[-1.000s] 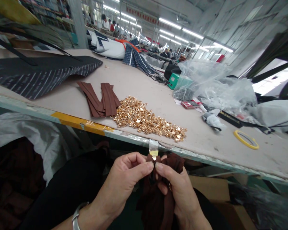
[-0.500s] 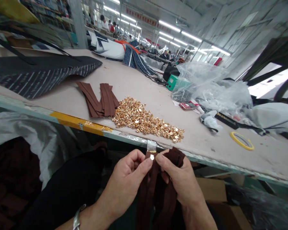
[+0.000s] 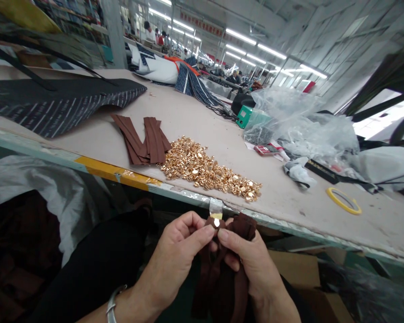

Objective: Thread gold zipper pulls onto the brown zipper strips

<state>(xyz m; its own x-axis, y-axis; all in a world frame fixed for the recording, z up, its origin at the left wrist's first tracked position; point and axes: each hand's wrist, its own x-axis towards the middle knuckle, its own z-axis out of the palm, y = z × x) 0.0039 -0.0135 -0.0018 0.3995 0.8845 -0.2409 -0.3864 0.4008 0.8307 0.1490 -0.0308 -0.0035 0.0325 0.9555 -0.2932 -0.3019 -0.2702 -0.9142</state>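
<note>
Just below the table edge, my left hand pinches the top end of a brown zipper tape between thumb and fingers. My right hand grips the same end from the other side, thumb tip near the left thumb, with a bunch of folded brown tapes in its palm. A small shiny metal piece sits on the tape between the thumbs; glare hides its shape. Beyond the hands, small gold metal pieces lie heaped along the table edge. Several brown zipper tapes lie left of the heap.
On the table, dark printed fabric lies at left. A yellow tape roll, clear plastic bags and a green box are at right. A clear tape piece hangs from the edge. People stand far back.
The end of the brown tape has bent over between my thumbs, and its metal piece has tilted. Both hands keep their grip. The whole view has shifted slightly.
</note>
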